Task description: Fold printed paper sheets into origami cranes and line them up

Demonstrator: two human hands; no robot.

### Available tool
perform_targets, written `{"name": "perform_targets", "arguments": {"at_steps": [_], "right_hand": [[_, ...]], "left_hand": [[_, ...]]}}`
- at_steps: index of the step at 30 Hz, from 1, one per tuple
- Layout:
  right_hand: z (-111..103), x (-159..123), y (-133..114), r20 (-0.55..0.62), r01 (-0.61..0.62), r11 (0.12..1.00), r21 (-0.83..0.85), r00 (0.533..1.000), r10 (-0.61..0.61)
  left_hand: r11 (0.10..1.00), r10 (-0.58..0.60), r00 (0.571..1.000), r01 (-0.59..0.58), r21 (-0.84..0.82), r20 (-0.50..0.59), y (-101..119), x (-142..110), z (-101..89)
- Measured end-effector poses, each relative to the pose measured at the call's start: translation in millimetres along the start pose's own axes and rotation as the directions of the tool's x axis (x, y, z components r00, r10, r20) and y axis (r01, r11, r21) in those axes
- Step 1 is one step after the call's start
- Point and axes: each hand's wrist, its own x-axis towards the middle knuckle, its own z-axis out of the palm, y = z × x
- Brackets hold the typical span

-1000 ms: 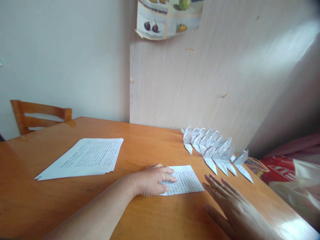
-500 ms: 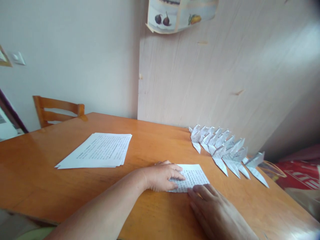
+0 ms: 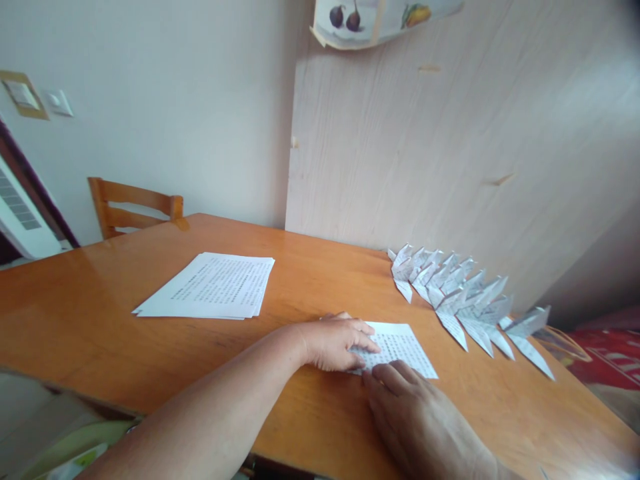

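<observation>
A printed sheet of paper [image 3: 400, 343], smaller than the stacked ones and apparently folded, lies flat on the wooden table. My left hand [image 3: 340, 343] rests palm down over its left part, fingers spread and pressing on it. At the sheet's near edge, my right hand [image 3: 415, 410] has its fingers bent and held together, touching the paper. The left hand covers the sheet's left end. Beyond the right hand stand several folded paper pieces [image 3: 450, 287] with upright points, bunched in rows.
A stack of printed sheets [image 3: 215, 287] lies at the left of the table [image 3: 320, 267]. A wooden chair [image 3: 137, 203] stands past its far left edge. A light panel [image 3: 375, 167] rises along the back. Red and white bags [image 3: 607, 360] are beyond the right edge.
My right hand has come leftward from beyond the sheet's right corner onto its near edge, its fingers bending. The left hand stays on the sheet. The view has turned left and down.
</observation>
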Motion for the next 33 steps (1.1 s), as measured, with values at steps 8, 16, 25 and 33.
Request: {"name": "perform_targets", "arguments": {"at_steps": [8, 16, 25, 33], "right_hand": [[4, 6, -2, 0.003, 0.054, 0.998, 0.009, 0.999, -0.054], [14, 13, -8, 0.012, 0.113, 0.987, -0.113, 0.994, -0.113], [10, 23, -17, -0.023, 0.125, 0.989, -0.082, 0.992, -0.128], [15, 29, -25, -0.044, 0.133, 0.984, -0.12, 0.989, -0.139]], "left_hand": [[1.0, 0.016, 0.999, -0.017, 0.016, 0.043, -6, 5, 0.6], [0.999, 0.03, 0.998, -0.032, 0.031, 0.063, -4, 5, -2.8], [0.999, 0.038, 0.998, -0.04, 0.023, 0.057, -8, 8, -0.7], [0.998, 0.069, 0.995, -0.069, -0.013, 0.066, -8, 10, -3.6]]}}
